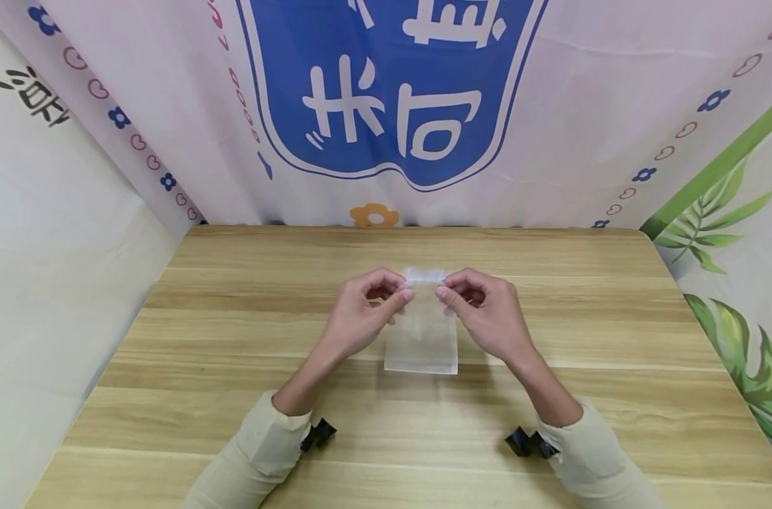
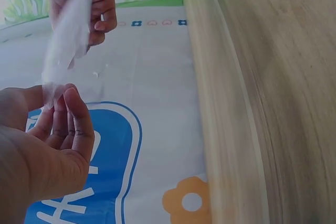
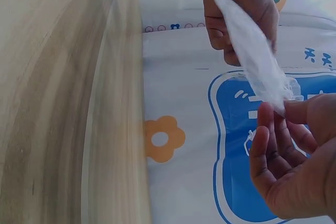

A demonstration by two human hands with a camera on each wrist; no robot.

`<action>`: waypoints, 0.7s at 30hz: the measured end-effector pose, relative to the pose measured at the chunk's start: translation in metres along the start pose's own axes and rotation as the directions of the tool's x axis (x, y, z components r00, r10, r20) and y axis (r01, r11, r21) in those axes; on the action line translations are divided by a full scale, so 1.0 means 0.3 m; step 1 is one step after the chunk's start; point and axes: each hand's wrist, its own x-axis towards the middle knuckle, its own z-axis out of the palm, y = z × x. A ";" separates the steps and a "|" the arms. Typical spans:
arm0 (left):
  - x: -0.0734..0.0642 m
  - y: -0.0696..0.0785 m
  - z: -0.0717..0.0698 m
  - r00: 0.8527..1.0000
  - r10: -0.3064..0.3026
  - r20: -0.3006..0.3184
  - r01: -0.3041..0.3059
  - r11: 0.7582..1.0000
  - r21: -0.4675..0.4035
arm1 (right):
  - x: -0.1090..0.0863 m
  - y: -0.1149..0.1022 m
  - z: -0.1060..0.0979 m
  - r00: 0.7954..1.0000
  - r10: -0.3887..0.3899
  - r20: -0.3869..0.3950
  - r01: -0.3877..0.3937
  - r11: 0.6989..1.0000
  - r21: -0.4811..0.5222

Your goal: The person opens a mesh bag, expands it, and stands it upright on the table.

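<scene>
A small clear plastic bag hangs between my two hands above the wooden table. My left hand pinches its upper left corner between thumb and fingers. At the upper right corner my right hand pinches it the same way. The bag's top edge, crinkled and shiny, sticks up past the fingertips, and its flat lower end hangs toward me. In the left wrist view the bag appears nearly edge-on above the left fingertips. The right wrist view shows the bag slanting up from the right thumb and fingers.
The wood-grain table spreads under both hands. Behind it hangs a white curtain with a blue emblem and an orange flower at the hem. Black wrist-worn pieces sit at the cuffs of the light sleeves.
</scene>
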 end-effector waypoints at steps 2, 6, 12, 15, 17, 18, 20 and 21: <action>0.001 -0.002 -0.003 1.000 0.001 -0.004 -0.001 1.000 -0.002 | 0.001 0.001 -0.003 1.000 -0.008 -0.001 0.008 1.000 -0.001; 0.004 -0.007 -0.012 1.000 -0.011 0.003 0.011 1.000 -0.010 | 0.003 0.001 -0.012 1.000 -0.018 0.000 0.018 1.000 0.002; 0.008 -0.004 -0.024 0.999 -0.026 0.024 0.026 1.000 -0.011 | 0.006 -0.003 -0.024 1.000 -0.006 0.006 0.006 1.000 -0.008; 0.009 -0.001 -0.029 0.999 -0.027 0.025 0.027 1.000 -0.007 | 0.008 -0.006 -0.028 1.000 0.000 0.002 0.000 1.000 -0.009; 0.009 0.002 -0.031 0.999 -0.027 0.026 0.027 1.000 -0.006 | 0.008 -0.009 -0.030 1.000 0.005 -0.001 -0.005 1.000 -0.007; 0.009 0.003 -0.031 0.999 -0.028 0.027 0.028 1.000 -0.004 | 0.007 -0.010 -0.031 1.000 0.008 -0.001 -0.008 1.000 -0.005; 0.010 0.000 -0.031 0.999 -0.028 0.026 0.028 1.000 0.002 | 0.007 -0.011 -0.031 1.000 0.015 0.001 -0.015 1.000 -0.003; 0.010 -0.001 -0.031 0.999 -0.026 0.024 0.026 1.000 0.006 | 0.007 -0.009 -0.031 1.000 0.019 0.003 -0.019 1.000 -0.002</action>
